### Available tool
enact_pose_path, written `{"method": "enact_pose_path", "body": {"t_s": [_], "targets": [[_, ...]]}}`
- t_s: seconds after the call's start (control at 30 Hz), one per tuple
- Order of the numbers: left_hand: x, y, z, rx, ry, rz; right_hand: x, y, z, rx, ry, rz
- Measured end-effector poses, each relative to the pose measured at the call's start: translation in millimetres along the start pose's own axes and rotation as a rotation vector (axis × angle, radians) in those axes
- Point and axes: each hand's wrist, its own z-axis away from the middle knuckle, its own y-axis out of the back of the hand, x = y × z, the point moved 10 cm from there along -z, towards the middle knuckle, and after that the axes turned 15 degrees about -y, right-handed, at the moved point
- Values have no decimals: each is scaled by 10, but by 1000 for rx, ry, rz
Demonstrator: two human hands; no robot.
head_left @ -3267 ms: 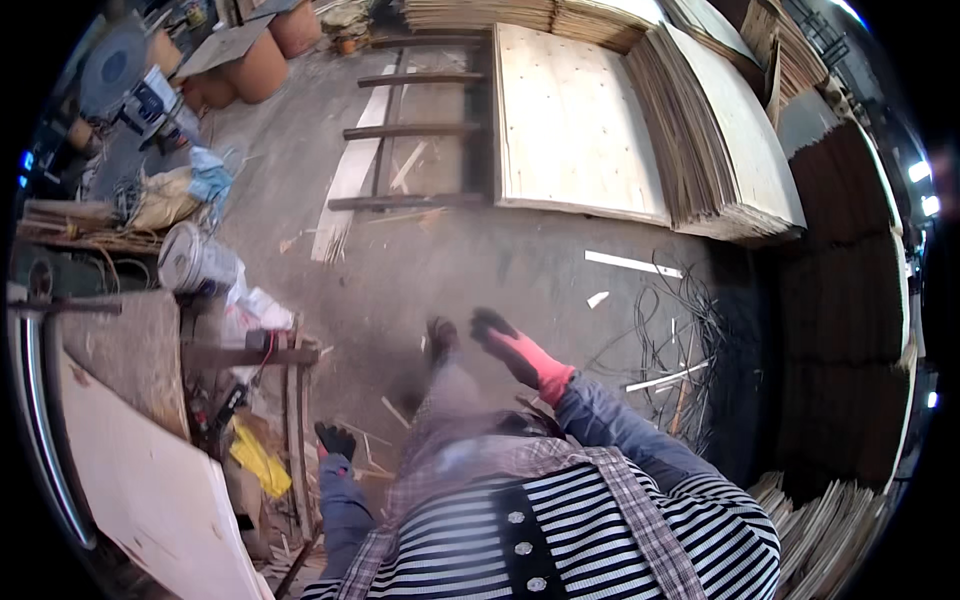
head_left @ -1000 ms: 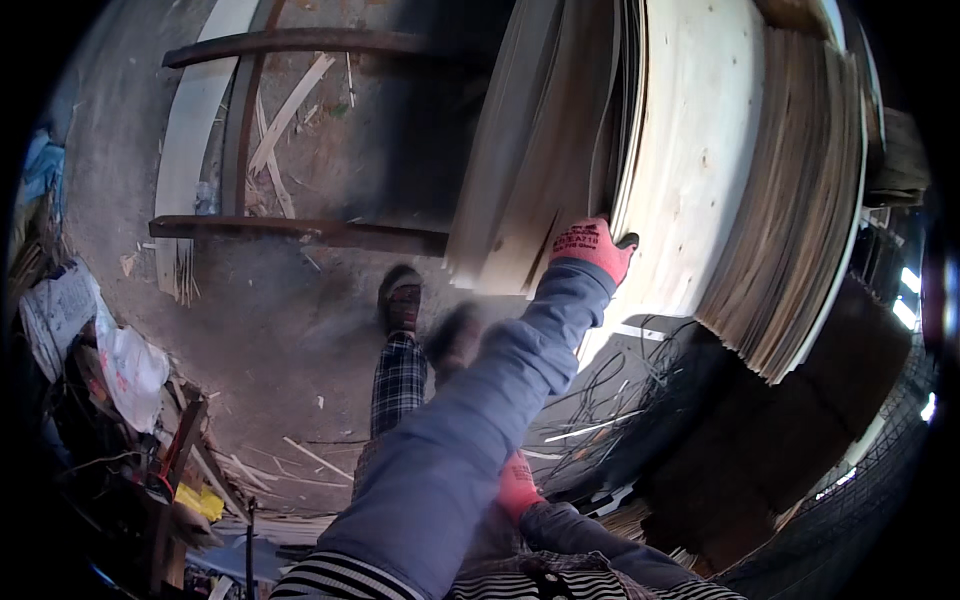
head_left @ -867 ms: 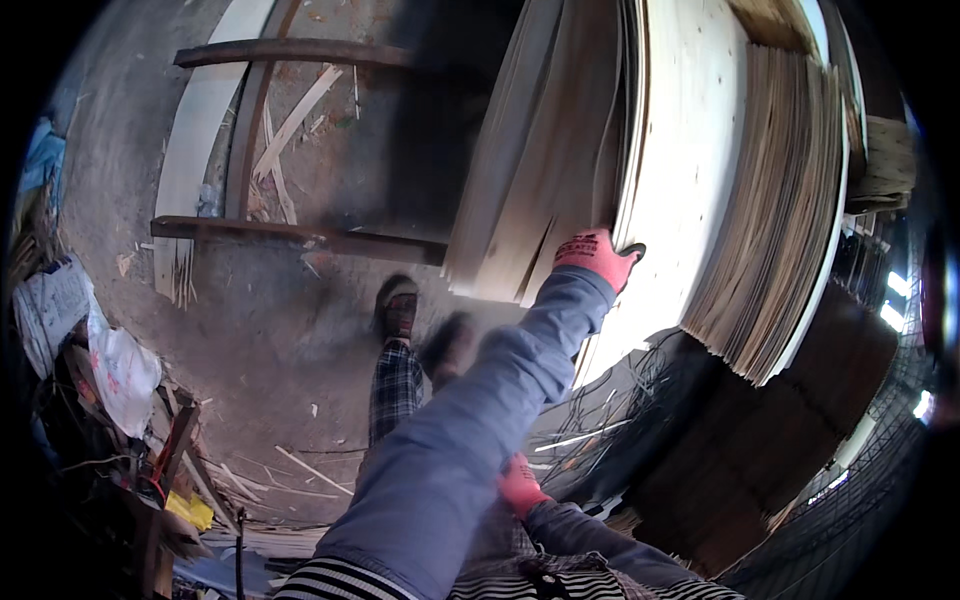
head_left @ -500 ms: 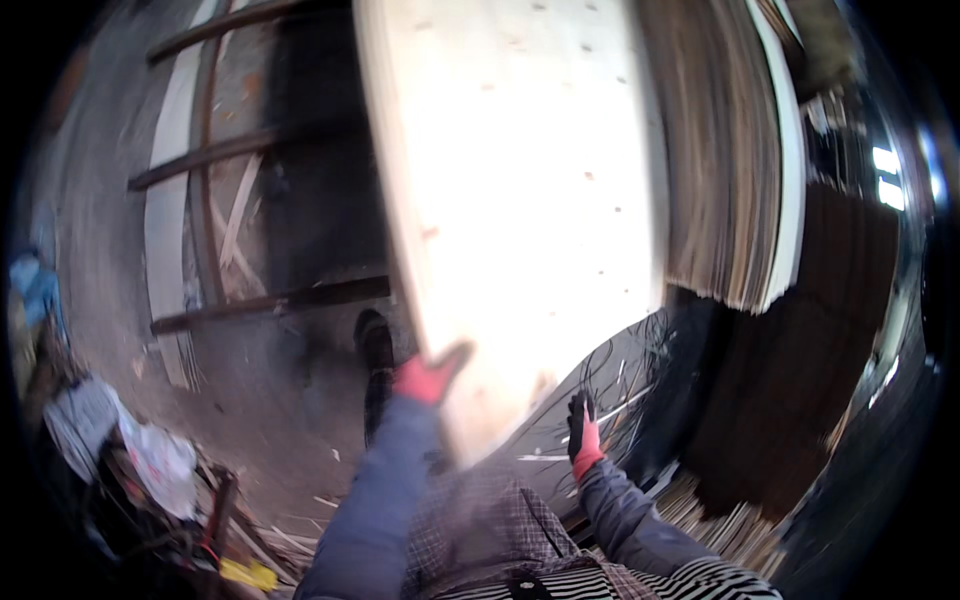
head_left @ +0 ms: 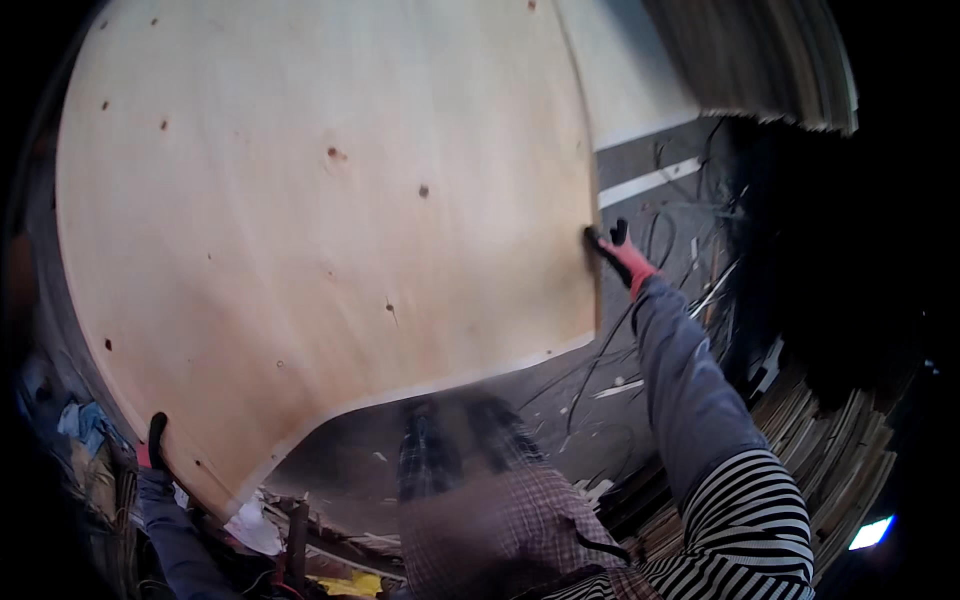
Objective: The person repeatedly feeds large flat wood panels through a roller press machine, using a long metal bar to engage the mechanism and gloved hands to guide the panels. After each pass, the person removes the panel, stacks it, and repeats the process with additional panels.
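A broad, pale plywood sheet (head_left: 330, 240) with dark knots spreads across the head view, its near edge curving. At its near left corner my left hand (head_left: 152, 448), in a red and black glove, grips the edge. The dark thumb lies on top and the other fingers are hidden beneath. My right hand (head_left: 625, 258), gloved alike, touches the sheet's right edge with its fingers apart, not wrapped round it.
Beyond the sheet's right edge lies another pale sheet (head_left: 635, 80), beside a tall stack of sheets (head_left: 770, 60). Cables (head_left: 655, 235) and wood strips (head_left: 650, 183) litter the floor. Stacked boards (head_left: 830, 440) stand at lower right, with a yellow item (head_left: 350, 584) and scraps at lower left.
The plywood sheet has swung left and now fills the left and middle of the view. My left hand moved left with its corner; my right hand rose to the right edge.
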Motion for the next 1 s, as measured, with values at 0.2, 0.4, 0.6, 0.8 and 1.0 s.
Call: {"method": "enact_pose_path", "body": {"t_s": [0.2,0.4,0.6,0.8,1.0], "targets": [[-355,-369,-94,-64,331,197,5,-917,273,-434,-322,-183],[-665,-48,-286,-74,154,-260,-543,-667,1389,-608,-128,-406],[-413,145,-191,147,62,-835,-1568,-1048,3304,-458,75,203],[-270,114,-194,121,-12,-656,-1345,-1341,2477,-492,14,-315],[232,-309,-118,96,-129,-400,-522,-1221,1308,-206,48,-269]]}}
